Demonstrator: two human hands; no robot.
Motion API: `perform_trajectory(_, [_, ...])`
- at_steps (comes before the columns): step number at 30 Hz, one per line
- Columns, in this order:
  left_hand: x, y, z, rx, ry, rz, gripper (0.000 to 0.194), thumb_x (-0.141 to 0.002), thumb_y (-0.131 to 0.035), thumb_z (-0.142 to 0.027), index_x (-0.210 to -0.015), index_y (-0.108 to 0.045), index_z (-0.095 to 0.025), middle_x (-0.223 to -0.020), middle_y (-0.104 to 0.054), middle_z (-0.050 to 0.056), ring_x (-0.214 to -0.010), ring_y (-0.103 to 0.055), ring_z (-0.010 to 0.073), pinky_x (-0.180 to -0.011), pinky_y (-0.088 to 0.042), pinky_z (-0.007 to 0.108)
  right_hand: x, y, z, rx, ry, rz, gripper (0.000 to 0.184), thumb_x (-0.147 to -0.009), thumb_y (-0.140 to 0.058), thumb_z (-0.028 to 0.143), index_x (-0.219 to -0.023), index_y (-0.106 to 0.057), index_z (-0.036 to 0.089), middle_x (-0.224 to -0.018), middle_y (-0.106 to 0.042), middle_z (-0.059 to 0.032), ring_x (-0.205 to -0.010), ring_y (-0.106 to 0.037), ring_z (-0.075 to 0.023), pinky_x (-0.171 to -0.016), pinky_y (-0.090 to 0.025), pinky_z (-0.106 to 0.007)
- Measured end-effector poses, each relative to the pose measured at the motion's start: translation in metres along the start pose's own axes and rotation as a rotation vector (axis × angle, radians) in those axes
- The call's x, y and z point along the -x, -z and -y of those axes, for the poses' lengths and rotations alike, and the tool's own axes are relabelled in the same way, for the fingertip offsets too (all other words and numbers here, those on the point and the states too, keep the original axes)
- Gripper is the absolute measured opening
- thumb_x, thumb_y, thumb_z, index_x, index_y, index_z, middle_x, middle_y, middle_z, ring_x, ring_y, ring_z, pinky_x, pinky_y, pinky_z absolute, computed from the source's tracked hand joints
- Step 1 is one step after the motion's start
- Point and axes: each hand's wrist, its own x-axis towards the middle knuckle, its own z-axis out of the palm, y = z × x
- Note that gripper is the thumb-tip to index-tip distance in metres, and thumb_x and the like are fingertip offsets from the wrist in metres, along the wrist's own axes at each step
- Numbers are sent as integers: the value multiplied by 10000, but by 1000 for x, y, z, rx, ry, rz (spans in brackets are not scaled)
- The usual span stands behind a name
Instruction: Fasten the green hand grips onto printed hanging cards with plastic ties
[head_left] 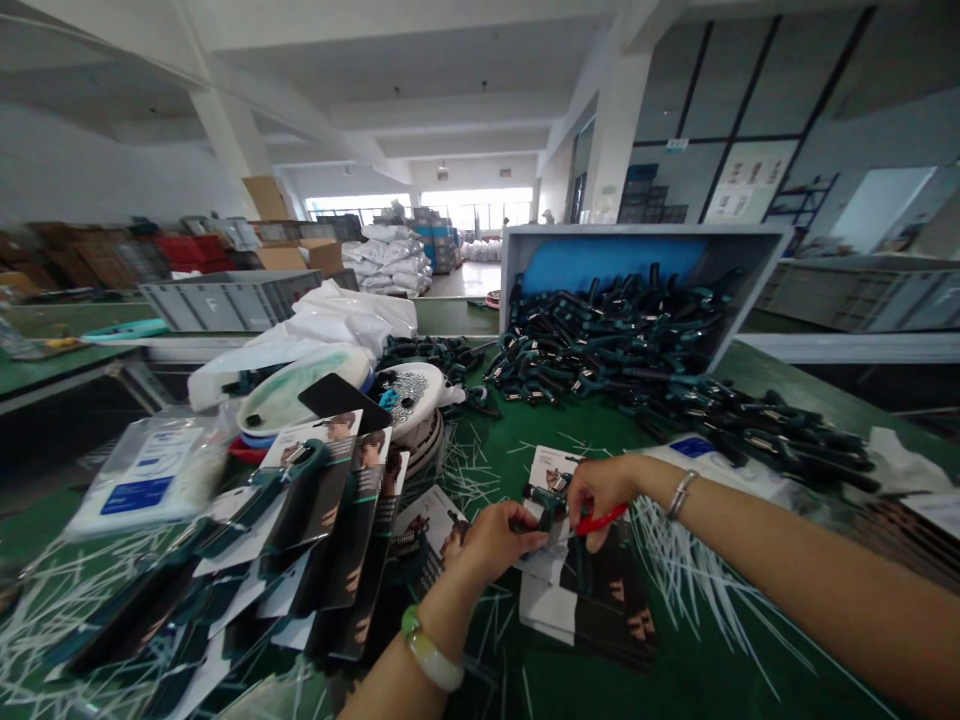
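Observation:
My right hand is closed around red-handled nippers, whose jaws point left toward a dark green tool. That tool lies on a printed backing card, over a small stack of further cards. My left hand pinches the tool and card from the left side, its fingertips close to the nippers. What lies between the left fingertips is partly hidden. Left of my hands, several carded dark green tools lie overlapped in a slanting pile.
A tipped grey crate spills a heap of dark green tools across the table. White plastic strips lie scattered on both sides. Round tubs, a small-parts dish and a clear plastic bag stand at the left.

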Motion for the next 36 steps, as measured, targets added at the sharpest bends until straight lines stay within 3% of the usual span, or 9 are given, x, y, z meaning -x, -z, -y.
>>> perform_trajectory(5, [-9, 0, 5, 12, -79, 23, 346, -561, -702, -409, -770, -647, -139, -616, -623, -13, -538, -527, 99, -504, -372, 193, 1, -5, -6, -52, 9, -20, 533, -378, -785, 469, -837, -718, 208, -516, -574, 56, -439, -443, -67, -448, -355, -184])
perform_trajectory(12, [-12, 4, 2, -4, -103, 56, 332, -550, -709, -398, -742, -647, -135, -620, -622, -9, -538, -518, 96, -491, -369, 187, -6, -2, -6, -100, -25, 50, 586, -382, -761, 535, -858, -708, 197, -536, -577, 44, -437, -462, -71, -429, -378, -187])
perform_trajectory(18, [-14, 3, 3, -20, -105, 84, 339, -581, -685, -422, -760, -638, -137, -632, -624, -7, -540, -517, 98, -500, -374, 191, -6, 4, 2, -42, 20, 46, 563, -315, -811, 434, -808, -712, 181, -549, -567, 57, -482, -447, -65, -444, -344, -171])
perform_trajectory(23, [-4, 1, 1, -60, -131, 56, 313, -644, -627, -446, -771, -640, -159, -700, -649, 1, -613, -546, 119, -562, -391, 206, 7, -16, -4, -3, 80, -41, 591, -340, -799, 463, -833, -705, 151, -582, -563, 52, -512, -445, -69, -463, -334, -177])
perform_trajectory(26, [8, 0, -7, -163, -150, -15, 333, -743, -503, -480, -754, -647, -180, -738, -657, 13, -684, -566, 142, -609, -394, 220, 28, -28, -19, -50, 118, -81, 547, -394, -786, 472, -824, -699, 146, -603, -573, 36, -523, -458, -75, -474, -339, -177])
perform_trajectory(28, [18, -4, -12, -241, -146, -62, 377, -782, -433, -501, -812, -652, -197, -786, -660, 24, -717, -576, 154, -637, -400, 231, 49, -27, -35, -83, 115, -195, 519, -476, -758, 478, -876, -684, 157, -605, -579, 29, -519, -467, -85, -473, -341, -183])
perform_trajectory(30, [25, -10, -16, -310, -187, -92, 364, -751, -488, -495, -932, -639, -218, -918, -651, 37, -809, -581, 173, -707, -411, 247, 71, -20, -56, -70, 12, -410, 483, -605, -682, 489, -973, -652, 177, -636, -605, 11, -545, -506, -113, -493, -365, -202])
perform_trajectory(33, [27, -19, -17, -374, -278, -142, 361, -684, -602, -372, -1010, -620, -216, -1038, -612, 60, -943, -558, 206, -826, -405, 286, 95, -10, -94, 212, -390, -815, 363, -694, -628, 374, -1004, -643, 185, -802, -657, -54, -705, -584, -178, -619, -415, -251])
perform_trajectory(36, [25, -10, -15, -249, -262, -273, 260, -723, -553, -311, -932, -650, -192, -959, -645, 70, -937, -572, 212, -849, -422, 320, 102, -14, -123, 314, -617, -897, 273, -677, -620, 236, -919, -673, 122, -865, -662, -143, -797, -603, -262, -701, -424, -332])
